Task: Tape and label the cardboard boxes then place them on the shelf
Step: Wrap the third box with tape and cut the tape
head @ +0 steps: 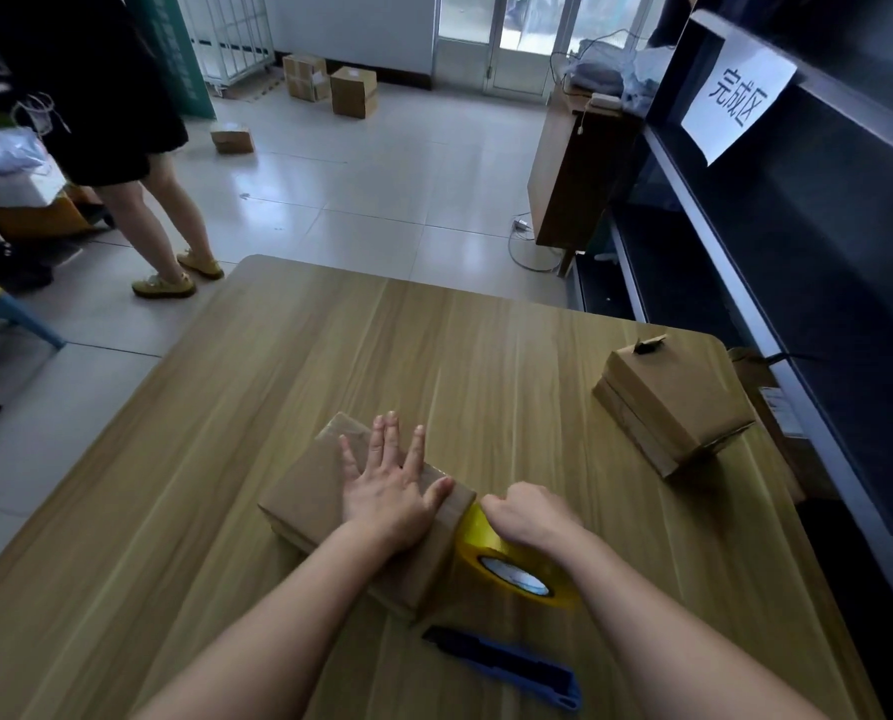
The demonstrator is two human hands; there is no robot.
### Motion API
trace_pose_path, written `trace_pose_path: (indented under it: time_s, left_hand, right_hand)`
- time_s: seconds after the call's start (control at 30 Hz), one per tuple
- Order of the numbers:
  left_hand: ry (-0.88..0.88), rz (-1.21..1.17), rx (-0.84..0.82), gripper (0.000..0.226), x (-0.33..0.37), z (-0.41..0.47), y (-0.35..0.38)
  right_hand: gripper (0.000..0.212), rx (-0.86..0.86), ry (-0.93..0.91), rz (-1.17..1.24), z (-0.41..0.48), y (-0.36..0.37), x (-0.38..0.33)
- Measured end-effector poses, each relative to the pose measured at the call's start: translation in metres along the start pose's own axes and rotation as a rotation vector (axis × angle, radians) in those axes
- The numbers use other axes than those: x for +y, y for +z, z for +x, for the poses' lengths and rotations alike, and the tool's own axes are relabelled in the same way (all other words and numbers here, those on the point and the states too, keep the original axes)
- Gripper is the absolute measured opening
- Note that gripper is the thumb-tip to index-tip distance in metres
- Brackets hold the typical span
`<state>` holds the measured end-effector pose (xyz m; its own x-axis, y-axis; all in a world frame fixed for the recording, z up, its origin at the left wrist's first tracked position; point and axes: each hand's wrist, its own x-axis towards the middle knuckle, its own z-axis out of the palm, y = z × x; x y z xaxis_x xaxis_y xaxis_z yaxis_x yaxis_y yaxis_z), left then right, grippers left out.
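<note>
Cardboard box [304, 498] on the table [434, 345], its top partly hidden under the flat, spread left hand [387, 491]. Right hand [530, 517] curls over the yellow tape roll [517, 569] touching the box's right end; its fingertips are hidden. Blue knife [507, 662] lies just nearer.

There is only one view. A wide-angle camera on the person's head looks forward and down, close above the table [434, 356]. The table fills the lower half of the frame and the floor [382, 189] the upper half.

Two cardboard boxes [304, 491] [668, 407], one tape roll [491, 543] and one blue knife [507, 662] lie on the table [330, 356].
</note>
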<state>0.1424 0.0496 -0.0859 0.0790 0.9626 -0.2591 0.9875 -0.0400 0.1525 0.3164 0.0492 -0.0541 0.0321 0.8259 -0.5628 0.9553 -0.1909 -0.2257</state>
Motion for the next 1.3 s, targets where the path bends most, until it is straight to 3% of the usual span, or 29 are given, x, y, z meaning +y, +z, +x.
trace_pose_path:
  time_s: [0.1, 0.17, 0.27, 0.33, 0.63, 0.77, 0.9, 0.97, 1.03, 1.13, 1.2, 1.3]
  left_hand:
    - [0.354, -0.038, -0.048, 0.076, 0.010, -0.010, -0.004]
    - [0.530, 0.025, -0.164, 0.096, 0.012, -0.017, -0.010]
    - [0.545, 0.143, -0.309, 0.137, 0.010, -0.020, -0.021]
    - [0.549, 0.238, -0.361, 0.147, 0.012, -0.021, -0.024]
    - [0.600, 0.437, -0.383, 0.144, 0.025, -0.030, -0.036]
    - [0.611, 0.279, -0.281, 0.142, 0.020, -0.034, -0.055]
    - [0.548, 0.034, -0.245, 0.143, 0.010, -0.034, -0.070]
    - [0.508, -0.088, -0.228, 0.141, 0.002, -0.034, -0.076]
    - [0.474, -0.210, -0.242, 0.137, -0.001, -0.038, -0.084]
    - [0.460, -0.336, -0.238, 0.136, 0.001, -0.043, -0.088]
    - [0.451, -0.418, -0.215, 0.136, 0.002, -0.044, -0.084]
    - [0.419, -0.594, -0.157, 0.135, 0.001, -0.044, -0.079]
  right_hand:
    - [0.051, -0.054, -0.028, 0.070, 0.003, -0.006, 0.012]
    - [0.053, -0.040, -0.043, 0.103, 0.001, -0.009, 0.019]
    - [0.057, -0.007, -0.080, 0.125, -0.003, -0.008, 0.026]
    - [0.058, 0.006, -0.108, 0.128, -0.006, -0.007, 0.028]
    - [0.066, 0.044, -0.136, 0.109, -0.018, -0.014, 0.031]
    - [0.070, 0.104, -0.174, 0.142, -0.028, -0.039, 0.028]
    - [0.072, 0.108, -0.310, 0.323, -0.041, -0.082, 0.031]
    - [0.083, 0.099, -0.371, 0.371, -0.042, -0.091, 0.040]
    - [0.091, 0.195, -0.392, 0.382, -0.040, -0.091, 0.046]
    - [0.079, 0.424, -0.362, 0.470, -0.036, -0.084, 0.044]
    - [0.067, 0.549, -0.310, 0.685, -0.033, -0.078, 0.041]
    - [0.049, 0.596, -0.217, 0.943, -0.030, -0.066, 0.037]
